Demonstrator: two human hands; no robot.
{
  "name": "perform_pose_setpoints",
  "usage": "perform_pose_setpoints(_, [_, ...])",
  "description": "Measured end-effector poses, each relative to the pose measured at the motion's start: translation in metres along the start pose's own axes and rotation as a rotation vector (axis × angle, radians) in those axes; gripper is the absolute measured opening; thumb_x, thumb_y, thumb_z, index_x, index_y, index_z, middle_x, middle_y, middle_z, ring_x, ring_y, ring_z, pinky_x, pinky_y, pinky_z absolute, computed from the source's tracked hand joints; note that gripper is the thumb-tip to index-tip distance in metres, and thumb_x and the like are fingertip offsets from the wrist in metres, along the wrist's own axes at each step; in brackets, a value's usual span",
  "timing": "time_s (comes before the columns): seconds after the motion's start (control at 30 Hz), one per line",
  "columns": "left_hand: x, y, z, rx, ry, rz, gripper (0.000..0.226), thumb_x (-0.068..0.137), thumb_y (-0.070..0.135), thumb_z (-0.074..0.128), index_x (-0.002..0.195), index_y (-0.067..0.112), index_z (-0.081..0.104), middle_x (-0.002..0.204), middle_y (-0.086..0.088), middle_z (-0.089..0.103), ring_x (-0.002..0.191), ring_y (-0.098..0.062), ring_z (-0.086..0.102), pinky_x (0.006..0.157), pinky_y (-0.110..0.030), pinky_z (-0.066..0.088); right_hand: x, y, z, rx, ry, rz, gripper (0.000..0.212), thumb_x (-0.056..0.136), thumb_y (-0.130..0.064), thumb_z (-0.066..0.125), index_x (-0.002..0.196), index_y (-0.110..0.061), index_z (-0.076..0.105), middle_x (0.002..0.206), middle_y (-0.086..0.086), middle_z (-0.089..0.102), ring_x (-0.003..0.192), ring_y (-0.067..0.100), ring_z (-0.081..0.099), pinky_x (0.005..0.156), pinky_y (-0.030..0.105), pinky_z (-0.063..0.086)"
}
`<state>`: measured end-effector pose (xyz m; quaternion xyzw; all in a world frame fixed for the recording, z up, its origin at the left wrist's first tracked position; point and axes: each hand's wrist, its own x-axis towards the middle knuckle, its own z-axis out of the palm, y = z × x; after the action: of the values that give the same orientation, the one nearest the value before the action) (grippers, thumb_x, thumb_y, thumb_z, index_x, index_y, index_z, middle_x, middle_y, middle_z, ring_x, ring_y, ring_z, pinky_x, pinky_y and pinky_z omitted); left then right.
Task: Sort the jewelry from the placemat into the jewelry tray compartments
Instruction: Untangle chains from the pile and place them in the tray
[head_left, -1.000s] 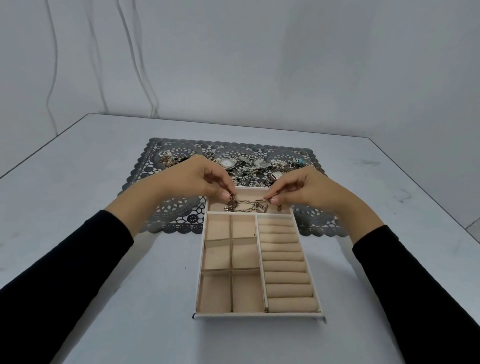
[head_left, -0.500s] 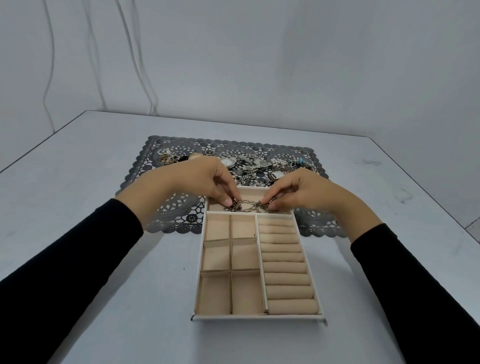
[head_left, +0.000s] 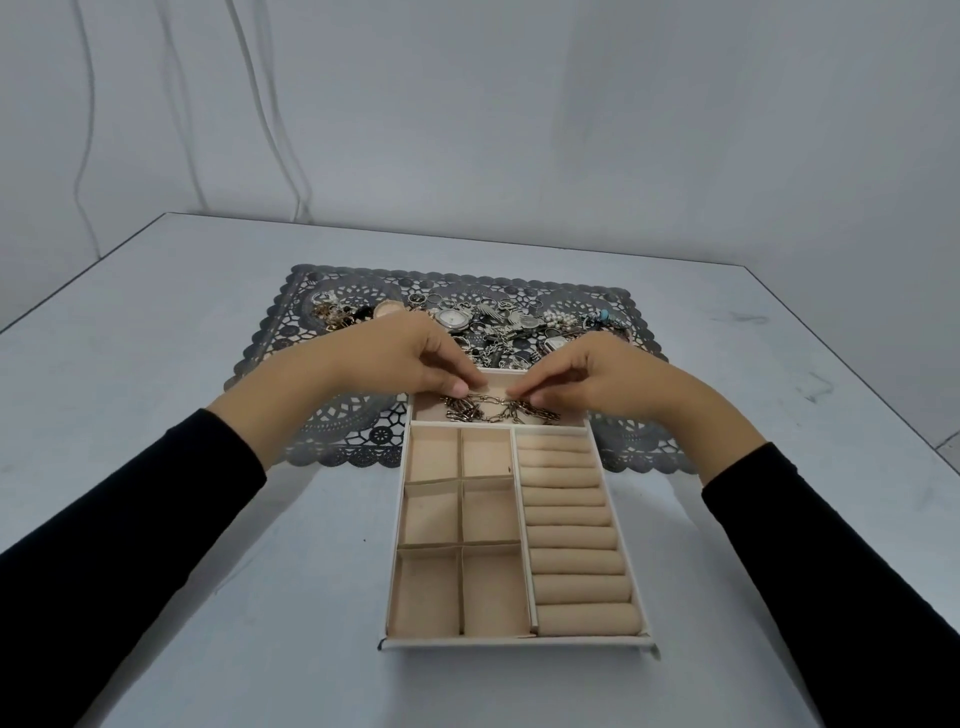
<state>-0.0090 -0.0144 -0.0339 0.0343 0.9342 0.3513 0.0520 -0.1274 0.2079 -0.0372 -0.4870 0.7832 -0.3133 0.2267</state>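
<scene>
**Desk:** Where is the chain (head_left: 498, 411)?

**Operator:** In the long compartment of the jewelry tray (head_left: 393, 582), strung between my fingers (head_left: 453, 383). Left hand (head_left: 395, 358) and right hand (head_left: 597, 374) each pinch it, I judge to lay it flat and untangled.

**Desk:** Counts?

**Operator:** One chain in. Nearer than the fingers are six square compartments (head_left: 431, 514) and nine ring rolls (head_left: 566, 540), by my count. Beyond the fingers, the jewelry pile (head_left: 493, 327) waits on the placemat (head_left: 332, 421).

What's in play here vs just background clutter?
Job: metal link chain, held by left hand and right hand in beige compartmented jewelry tray; mixed jewelry pile; grey lace placemat.
Lying about: white wall cables; grey table.
</scene>
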Motion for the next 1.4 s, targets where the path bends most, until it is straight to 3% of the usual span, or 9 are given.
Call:
perform_pose_setpoints(0.1, [-0.003, 0.004, 0.003, 0.079, -0.032, -0.004, 0.025, 0.087, 0.019, 0.074, 0.108, 0.032, 0.075, 0.079, 0.034, 0.07, 0.08, 0.014, 0.063, 0.077, -0.002, 0.042, -0.001, -0.002, 0.002, -0.04, -0.011, -0.009, 0.024, 0.086, -0.011, 0.071, 0.104, -0.026, 0.076, 0.095, -0.012, 0.075, 0.093, 0.002, 0.068, 0.091, 0.027, 0.053])
perform_pose_setpoints(0.3, [-0.007, 0.004, 0.0, 0.045, -0.097, -0.018, 0.024, 0.085, 0.012, 0.075, 0.104, 0.025, 0.077, 0.1, 0.01, 0.077, 0.092, -0.015, 0.073, 0.087, -0.026, 0.056, -0.005, -0.001, -0.003, 0.027, -0.044, 0.006, 0.023, 0.083, -0.001, 0.071, 0.1, -0.015, 0.077, 0.092, 0.0, 0.076, 0.091, 0.016, 0.071, 0.088, 0.037, 0.056])
perform_pose_setpoints(0.43, [-0.006, 0.003, -0.004, 0.024, -0.135, -0.035, 0.023, 0.083, 0.012, 0.076, 0.102, 0.025, 0.077, 0.104, 0.011, 0.076, 0.096, -0.014, 0.072, 0.087, -0.025, 0.057, -0.007, 0.0, -0.008, 0.027, -0.06, 0.026, 0.023, 0.083, -0.001, 0.071, 0.099, -0.016, 0.077, 0.09, -0.002, 0.076, 0.087, 0.014, 0.072, 0.089, 0.032, 0.055])
perform_pose_setpoints(0.53, [-0.005, 0.002, -0.005, 0.015, -0.098, -0.023, 0.022, 0.085, 0.016, 0.076, 0.106, 0.023, 0.078, 0.096, 0.01, 0.077, 0.076, -0.008, 0.072, 0.083, -0.028, 0.059, -0.005, 0.001, -0.006, 0.075, -0.039, 0.029, 0.022, 0.083, -0.002, 0.071, 0.1, -0.015, 0.077, 0.09, -0.001, 0.076, 0.087, 0.014, 0.072, 0.082, 0.025, 0.056])
perform_pose_setpoints(0.7, [-0.004, 0.004, -0.002, 0.015, -0.067, -0.029, 0.021, 0.083, 0.014, 0.077, 0.103, 0.019, 0.079, 0.08, 0.016, 0.076, 0.061, -0.003, 0.067, 0.075, -0.023, 0.056, -0.004, -0.001, 0.0, 0.043, -0.04, 0.013, 0.022, 0.081, -0.006, 0.074, 0.1, -0.017, 0.077, 0.095, -0.002, 0.076, 0.094, 0.015, 0.071, 0.09, 0.037, 0.056])
perform_pose_setpoints(0.93, [-0.005, 0.004, -0.004, 0.036, -0.117, -0.062, 0.025, 0.083, 0.006, 0.076, 0.105, 0.018, 0.078, 0.095, 0.003, 0.078, 0.084, -0.017, 0.073, 0.074, -0.017, 0.057, -0.008, -0.001, -0.004, 0.011, -0.052, 0.013, 0.021, 0.081, -0.002, 0.073, 0.096, -0.016, 0.078, 0.091, -0.003, 0.076, 0.091, 0.012, 0.071, 0.091, 0.031, 0.054])
perform_pose_setpoints(1.1, [-0.006, 0.006, -0.005, 0.064, -0.135, -0.048, 0.024, 0.084, 0.013, 0.076, 0.106, 0.022, 0.078, 0.095, 0.007, 0.077, 0.08, -0.011, 0.073, 0.078, -0.018, 0.056, -0.005, 0.0, -0.006, 0.027, -0.075, 0.037, 0.022, 0.082, -0.004, 0.072, 0.099, -0.017, 0.077, 0.093, -0.003, 0.076, 0.093, 0.015, 0.071, 0.092, 0.034, 0.054])
perform_pose_setpoints(1.3, [-0.009, -0.002, -0.01, -0.052, 0.089, 0.021, 0.019, 0.087, 0.024, 0.073, 0.105, 0.026, 0.078, 0.094, 0.015, 0.076, 0.095, -0.003, 0.07, 0.089, -0.02, 0.051, 0.0, 0.008, -0.012, 0.175, 0.032, 0.012, 0.02, 0.085, -0.005, 0.069, 0.103, -0.012, 0.075, 0.097, 0.004, 0.075, 0.097, 0.021, 0.07, 0.092, 0.032, 0.054])
perform_pose_setpoints(1.4, [-0.009, -0.008, -0.013, -0.186, 0.29, 0.023, 0.014, 0.086, 0.026, 0.073, 0.1, 0.029, 0.077, 0.091, 0.021, 0.075, 0.091, 0.006, 0.068, 0.08, -0.011, 0.051, 0.007, 0.013, -0.015, 0.234, 0.15, -0.001, 0.018, 0.086, -0.01, 0.07, 0.103, -0.013, 0.074, 0.097, 0.003, 0.075, 0.097, 0.022, 0.069, 0.093, 0.035, 0.054])
